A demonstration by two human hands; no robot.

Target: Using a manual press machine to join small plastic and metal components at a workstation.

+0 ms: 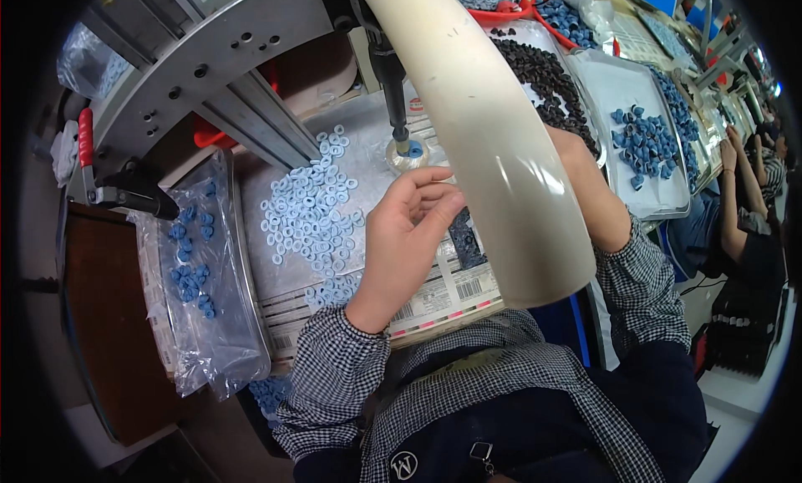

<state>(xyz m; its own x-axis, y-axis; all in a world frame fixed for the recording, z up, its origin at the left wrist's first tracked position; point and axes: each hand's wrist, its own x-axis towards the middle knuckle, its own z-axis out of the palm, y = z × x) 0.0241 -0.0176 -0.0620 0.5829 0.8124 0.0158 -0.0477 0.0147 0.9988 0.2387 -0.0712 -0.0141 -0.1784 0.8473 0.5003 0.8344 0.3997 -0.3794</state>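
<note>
My left hand is in front of a round holder, its fingers curled and the thumb drawn in toward them. Whatever lies between the fingertips is too hidden to make out. A small blue piece sits in the holder, under the tip of a black vertical press rod. My right hand reaches behind a wide cream-coloured curved cover, which hides its fingers. Many light blue rings lie loose on the metal tray left of my left hand.
At left are a plastic-lined tray with blue caps and a red-handled lever clamp. Black parts lie beyond the cover. A white tray of blue caps stands at right. Other people sit farther right.
</note>
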